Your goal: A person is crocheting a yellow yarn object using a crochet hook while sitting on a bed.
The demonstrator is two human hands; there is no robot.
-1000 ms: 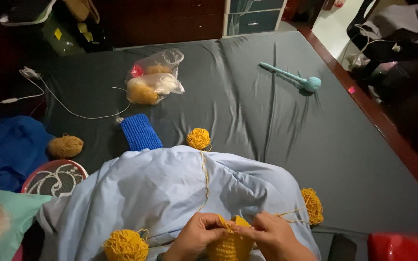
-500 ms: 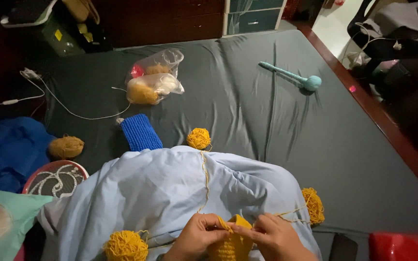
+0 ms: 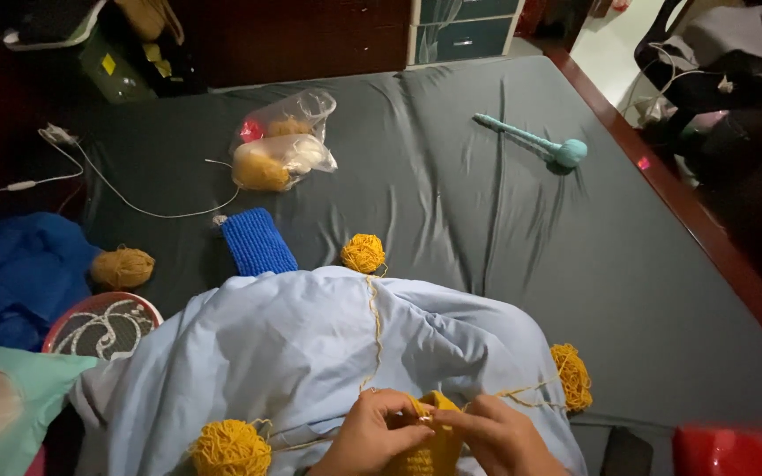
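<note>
Nothing has shifted since the earlier frame: left hand (image 3: 379,432) and right hand (image 3: 494,435) stay pinched shut on the yellow knitting (image 3: 434,441), propped on the blue blanket (image 3: 310,353) so yarn feeds from balls (image 3: 363,253) beside that blanket

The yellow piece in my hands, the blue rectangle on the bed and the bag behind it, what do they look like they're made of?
The yellow piece, held by the left hand and right hand, looks like matte fuzzy yarn, with strands running to yellow balls. The blue rectangle seems to be knitted or crocheted yarn: ribbed, matte texture. The bag looks like thin clear plastic: glossy, crinkled, contents showing through.
</note>
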